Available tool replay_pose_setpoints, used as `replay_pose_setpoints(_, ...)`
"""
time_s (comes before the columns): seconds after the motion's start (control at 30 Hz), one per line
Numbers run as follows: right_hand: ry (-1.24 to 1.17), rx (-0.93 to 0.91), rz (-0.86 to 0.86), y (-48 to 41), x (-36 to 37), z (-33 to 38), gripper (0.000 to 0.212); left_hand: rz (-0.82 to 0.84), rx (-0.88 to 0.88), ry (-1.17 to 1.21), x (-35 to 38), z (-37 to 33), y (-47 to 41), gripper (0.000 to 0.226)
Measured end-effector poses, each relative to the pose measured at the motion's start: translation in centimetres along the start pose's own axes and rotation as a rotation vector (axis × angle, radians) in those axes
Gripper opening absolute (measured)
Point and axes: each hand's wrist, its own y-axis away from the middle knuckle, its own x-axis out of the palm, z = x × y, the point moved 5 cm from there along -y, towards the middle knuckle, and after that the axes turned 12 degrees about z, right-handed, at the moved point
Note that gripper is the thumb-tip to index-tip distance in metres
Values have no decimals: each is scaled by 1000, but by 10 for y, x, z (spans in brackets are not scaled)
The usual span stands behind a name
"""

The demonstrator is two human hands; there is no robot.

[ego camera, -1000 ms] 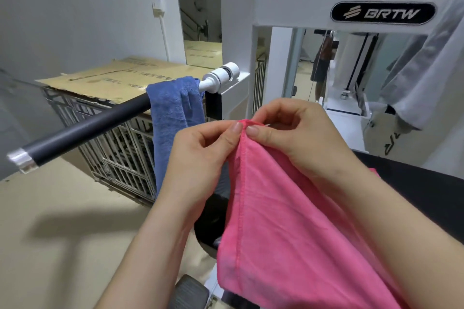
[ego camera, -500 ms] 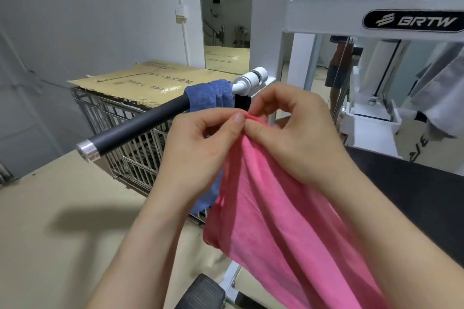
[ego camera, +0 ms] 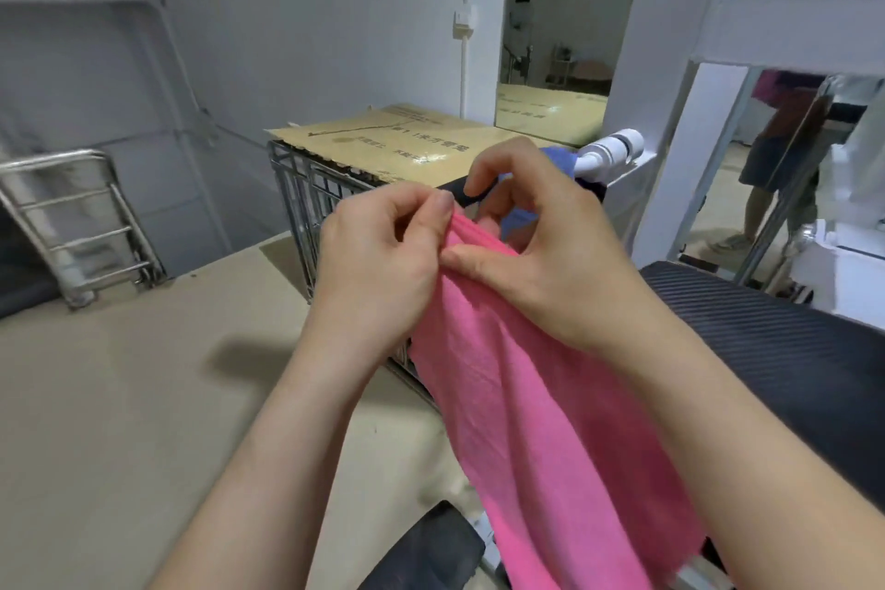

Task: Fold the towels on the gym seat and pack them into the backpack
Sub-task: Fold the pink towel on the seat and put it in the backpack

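Grip: 2 hands pinching the top edge of the pink towel [ego camera: 550, 422], held in the air.
Left hand [ego camera: 378, 264] pinches with thumb and forefinger; right hand [ego camera: 541, 268] touches it, thumb on the cloth. Towel hangs below the grip; black gym seat [ego camera: 790, 350] lies right of and below it; blue towel [ego camera: 558, 157] just behind.

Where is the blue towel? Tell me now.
Head view, centre: the blue towel hangs on the bar behind the right hand, beside the white end cap.
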Motion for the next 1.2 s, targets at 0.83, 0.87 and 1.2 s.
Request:
replay_pose_setpoints(0.83,473,133,676,-10,37,-44,54,-449,-346,-339,-148,160,110,22)
replay_pose_setpoints(0.87,493,118,658,-10,38,-48,42,-443,-345,-331,-148,160,113,22)
replay_pose_setpoints(1.2,611,242,213,-19,-49,-104,17,-331,-198,-215,-68,97,91,21)
